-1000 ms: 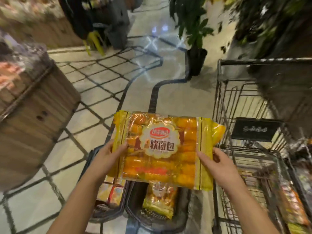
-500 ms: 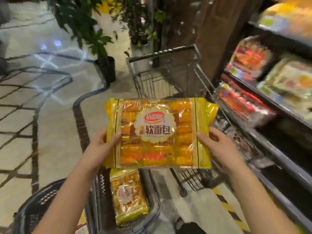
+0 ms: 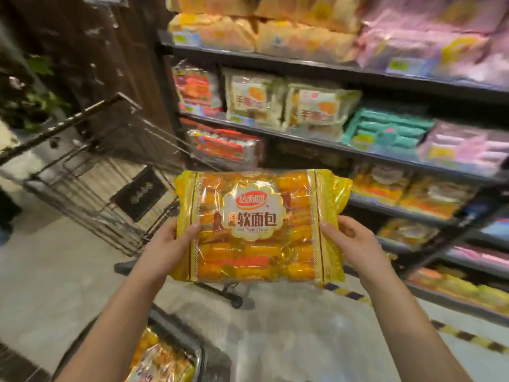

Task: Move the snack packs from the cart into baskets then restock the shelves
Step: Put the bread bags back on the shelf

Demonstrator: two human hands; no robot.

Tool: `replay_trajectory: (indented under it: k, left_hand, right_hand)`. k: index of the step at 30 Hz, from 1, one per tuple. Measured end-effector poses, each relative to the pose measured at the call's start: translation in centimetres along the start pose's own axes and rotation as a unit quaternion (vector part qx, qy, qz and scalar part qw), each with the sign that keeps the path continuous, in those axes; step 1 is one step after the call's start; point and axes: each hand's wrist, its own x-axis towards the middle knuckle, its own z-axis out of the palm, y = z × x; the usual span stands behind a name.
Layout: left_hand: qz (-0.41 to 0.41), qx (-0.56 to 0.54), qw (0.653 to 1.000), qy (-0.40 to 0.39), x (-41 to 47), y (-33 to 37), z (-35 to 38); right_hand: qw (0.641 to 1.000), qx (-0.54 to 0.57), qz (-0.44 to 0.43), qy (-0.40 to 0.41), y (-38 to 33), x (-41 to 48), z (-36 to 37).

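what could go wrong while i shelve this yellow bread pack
The left hand and right hand grip only the side edges of the yellow bread pack; the glossy film could slip.
The shelf row of matching packs looks full, so pushing in may crush them.
The basket on the floor just below is a trip hazard.

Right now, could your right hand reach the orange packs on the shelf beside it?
Probably not yet: the right hand grips the yellow bread pack, though nothing stands between it and those orange packs.
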Motion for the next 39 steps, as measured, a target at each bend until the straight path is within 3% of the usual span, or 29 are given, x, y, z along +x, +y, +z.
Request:
replay_trajectory:
  k: [5,8,15,22,28,35,39]
  left_hand:
    - [0.034,0.061,0.996,-0.048,0.8,3.0,8.3]
    - [0.021,0.042,0.997,-0.068,1.3,4.5,12.7]
    - [0.016,0.049,0.995,-0.087,4.5,5.9,18.6]
    - [0.014,0.028,0.998,-0.059,10.6,7.4,21.0]
    - [0.022,0.043,0.995,-0.084,19.0,7.0,22.4]
    - [0.057,0.078,0.994,-0.041,27.1,3.1,25.6]
    - [0.126,0.085,0.988,-0.001,29.9,0.2,28.4]
  right_hand:
    - [0.998,0.040,0.015,0.053,3.5,0.1,-7.9]
    - [0.997,0.041,0.025,0.064,5.4,1.1,-11.6]
    - [0.996,0.043,0.021,0.071,6.5,5.6,-15.8]
    - [0.995,0.000,0.000,0.098,5.2,11.9,-14.8]
    - [0.987,-0.019,0.023,0.161,6.3,19.4,-11.9]
    - [0.976,-0.054,0.026,0.210,11.9,26.8,-9.3]
    - [0.968,-0.058,0.011,0.245,15.8,30.3,-8.5]
